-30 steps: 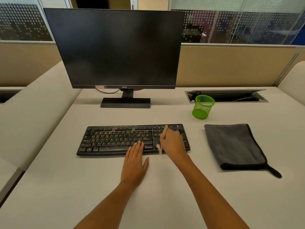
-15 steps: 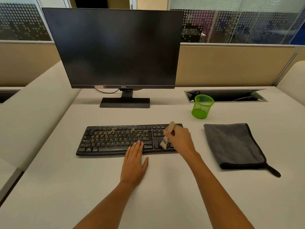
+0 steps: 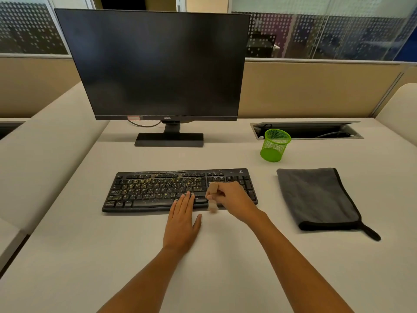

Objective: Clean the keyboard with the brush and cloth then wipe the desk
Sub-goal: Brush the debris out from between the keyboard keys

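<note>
A black keyboard (image 3: 158,190) speckled with yellowish crumbs lies on the beige desk (image 3: 225,256) in front of the monitor. My right hand (image 3: 232,199) grips a small wooden-handled brush (image 3: 212,197), blurred by motion, with its bristles at the keyboard's front edge right of the main keys. Flat on the desk lies my left hand (image 3: 181,224), fingers straight, fingertips touching the keyboard's bottom row. A folded grey cloth (image 3: 316,197) with black trim lies to the right of the keyboard.
A black monitor (image 3: 158,64) on its stand (image 3: 169,140) is behind the keyboard. A green mesh cup (image 3: 274,145) stands back right, in front of an open cable tray (image 3: 306,129). Padded dividers flank the desk.
The brush in my right hand swept right over the keypad side, then back left and down to the keyboard's front edge. My left hand has stayed put.
</note>
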The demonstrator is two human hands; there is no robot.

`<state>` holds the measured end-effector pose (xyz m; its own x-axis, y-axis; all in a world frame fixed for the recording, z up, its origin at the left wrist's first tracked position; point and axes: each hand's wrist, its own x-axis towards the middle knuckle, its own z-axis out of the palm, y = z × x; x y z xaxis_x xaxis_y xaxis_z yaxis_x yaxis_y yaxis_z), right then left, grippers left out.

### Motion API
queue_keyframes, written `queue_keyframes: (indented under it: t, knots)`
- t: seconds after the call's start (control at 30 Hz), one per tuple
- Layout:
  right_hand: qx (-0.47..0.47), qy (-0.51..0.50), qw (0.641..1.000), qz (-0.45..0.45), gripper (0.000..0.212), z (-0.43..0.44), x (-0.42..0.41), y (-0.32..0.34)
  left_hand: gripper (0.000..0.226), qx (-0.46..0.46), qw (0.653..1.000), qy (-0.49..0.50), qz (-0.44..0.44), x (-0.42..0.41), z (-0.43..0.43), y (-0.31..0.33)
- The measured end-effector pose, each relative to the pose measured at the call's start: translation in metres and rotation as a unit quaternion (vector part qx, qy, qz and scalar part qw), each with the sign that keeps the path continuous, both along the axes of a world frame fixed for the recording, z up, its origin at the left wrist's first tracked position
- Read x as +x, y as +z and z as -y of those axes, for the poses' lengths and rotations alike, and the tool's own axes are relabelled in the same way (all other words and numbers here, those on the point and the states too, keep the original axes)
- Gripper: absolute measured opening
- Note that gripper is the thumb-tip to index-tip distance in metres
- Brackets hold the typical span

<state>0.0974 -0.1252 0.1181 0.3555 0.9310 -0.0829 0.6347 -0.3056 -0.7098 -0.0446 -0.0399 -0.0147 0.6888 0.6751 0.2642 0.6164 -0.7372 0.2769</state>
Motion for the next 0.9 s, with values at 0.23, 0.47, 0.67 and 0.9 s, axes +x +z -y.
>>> queue_keyframes:
  t: [0.23, 0.47, 0.67, 0.9]
  knots:
    - [0.001, -0.105, 0.993, 0.049, 0.020, 0.007, 0.022, 0.009, 0.062, 0.000, 1.000, -0.001, -0.007, 0.000, 0.000, 0.002]
    - [-0.025, -0.038, 0.986, 0.158, 0.017, -0.005, 0.002, -0.008, 0.063, 0.001, 1.000, 0.002, -0.002, 0.001, 0.000, 0.001]
    - [0.084, -0.085, 0.992, -0.038, 0.012, -0.001, 0.000, -0.005, 0.063, 0.001, 1.000, -0.002, 0.003, 0.000, 0.001, 0.002]
    - [0.006, -0.030, 0.993, 0.115, 0.014, -0.009, -0.010, -0.009, 0.062, -0.001, 1.000, -0.001, 0.001, 0.000, 0.001, 0.003]
